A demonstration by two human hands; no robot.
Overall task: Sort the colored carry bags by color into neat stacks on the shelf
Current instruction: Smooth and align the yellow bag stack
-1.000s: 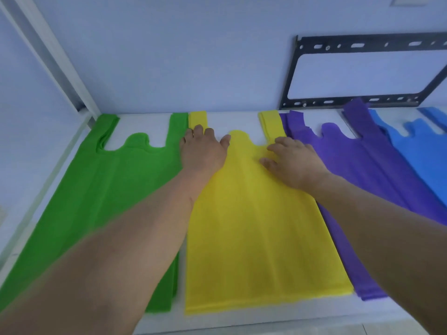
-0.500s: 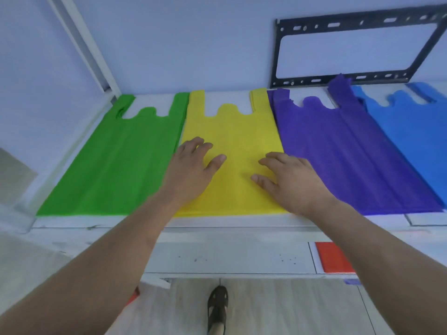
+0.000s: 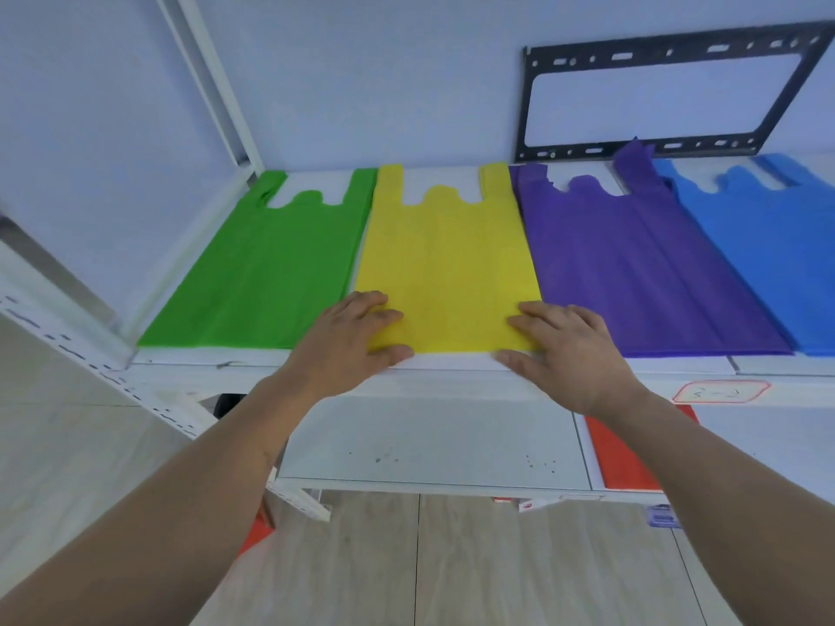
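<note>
I am reaching both arms forward to the shelf [image 3: 452, 361]. My left hand [image 3: 350, 343] and my right hand [image 3: 571, 350] are lying flat, fingers straight and gripping nothing, pressing on the near corners of the yellow bag [image 3: 445, 268]. It is lying between the green bag [image 3: 271, 273] and the purple bag [image 3: 632, 268].

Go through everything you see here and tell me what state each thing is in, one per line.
Green bags: flat, stacked.
Yellow bags: flat, both hands on near edge.
Purple bags: flat, far handle raised.
Blue bags: flat, partly out of frame.
Left hand: open, pressing.
Right hand: open, pressing.
</note>
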